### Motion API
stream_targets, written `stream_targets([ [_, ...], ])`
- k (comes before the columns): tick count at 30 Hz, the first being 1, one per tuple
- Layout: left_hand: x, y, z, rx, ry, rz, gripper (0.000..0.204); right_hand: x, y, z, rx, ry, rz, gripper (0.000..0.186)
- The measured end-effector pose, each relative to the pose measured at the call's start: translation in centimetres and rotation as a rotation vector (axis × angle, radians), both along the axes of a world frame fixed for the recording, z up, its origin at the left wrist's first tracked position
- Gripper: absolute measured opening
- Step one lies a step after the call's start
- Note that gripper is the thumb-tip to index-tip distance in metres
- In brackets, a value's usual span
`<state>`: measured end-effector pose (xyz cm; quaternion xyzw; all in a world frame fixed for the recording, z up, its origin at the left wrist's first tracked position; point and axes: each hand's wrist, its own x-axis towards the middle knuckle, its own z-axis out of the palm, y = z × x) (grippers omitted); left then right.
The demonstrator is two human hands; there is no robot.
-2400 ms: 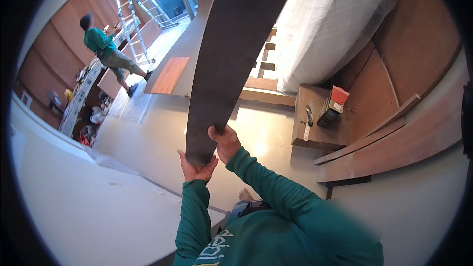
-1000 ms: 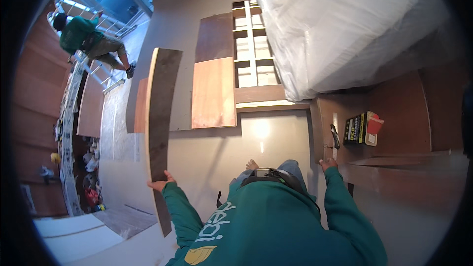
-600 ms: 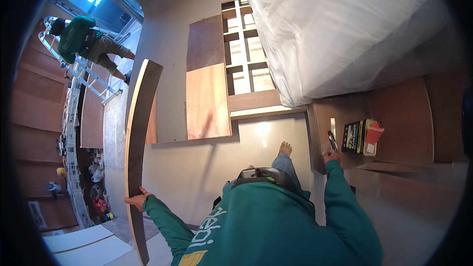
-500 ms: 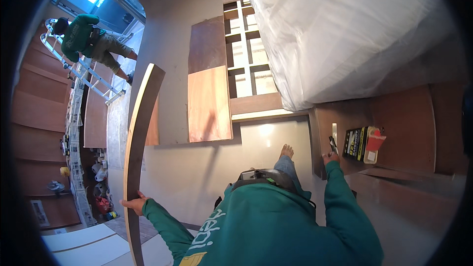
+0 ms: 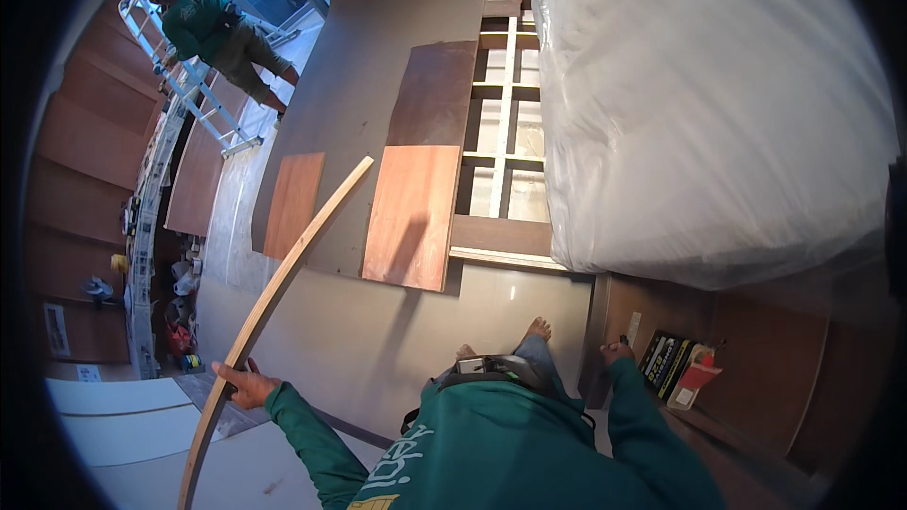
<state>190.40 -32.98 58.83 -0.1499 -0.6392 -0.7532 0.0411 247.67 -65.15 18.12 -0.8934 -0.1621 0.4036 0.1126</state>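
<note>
My left hand (image 5: 248, 385) is wrapped round a long wooden plank (image 5: 283, 269), low on its length. The plank slants up and away to the right, its narrow pale edge facing up. My right hand (image 5: 617, 351) is closed by the brown cabinet box (image 5: 590, 340) at the right. A small dark tip shows at its fingers; what it belongs to is too small to tell. Beyond that hand a black and yellow box (image 5: 666, 359) stands in the cabinet, with a red piece (image 5: 696, 375) beside it.
A large mattress (image 5: 709, 113) in plastic wrap lies over the slatted bed frame (image 5: 505, 231). Wood panels (image 5: 413, 217) rest on a big grey-brown sheet (image 5: 345, 76). At the far left a co-worker (image 5: 222, 33) stands at a metal ladder (image 5: 203, 113). White boards (image 5: 123, 430) lie at lower left.
The plank's far end has swung to the right, and its narrow edge is now up. My right hand has drawn back slightly; the dark tool in it shows less. The view has shifted.
</note>
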Motion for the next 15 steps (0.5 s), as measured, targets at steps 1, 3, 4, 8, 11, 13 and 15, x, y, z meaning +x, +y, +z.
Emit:
stream_targets([
  [1, 0.4, 0.0, 0.1, 0.011, 0.025, -0.015, 0.069, 0.2, 0.4, 0.6, 0.001, 0.030, -0.023, 0.034],
  [3, 0.9, 0.0, 0.2, 0.007, 0.035, -0.052, 0.064, 0.6, 1.3, 2.1, 0.010, 0.053, -0.060, 0.034],
  [4, 1.0, 0.0, 0.2, 0.015, 0.065, -0.052, 0.062, 0.6, 1.8, 2.9, 0.016, 0.046, -0.073, 0.033],
  [8, 0.6, 0.1, 0.5, 0.025, 0.148, -0.066, 0.054, 0.7, 3.0, 5.1, -0.021, 0.073, -0.074, 0.032],
  [11, -0.3, 0.1, 0.6, 0.024, 0.215, -0.086, 0.050, 0.4, 3.2, 4.9, -0.002, 0.091, -0.097, 0.033],
  [13, -1.1, -0.1, 0.7, 0.014, 0.245, -0.128, 0.049, -0.1, 3.0, 4.4, 0.006, 0.080, -0.066, 0.034],
  [15, -2.2, -0.3, 0.7, 0.010, 0.267, -0.201, 0.048, -0.9, 2.7, 4.2, 0.008, 0.069, -0.033, 0.034],
])
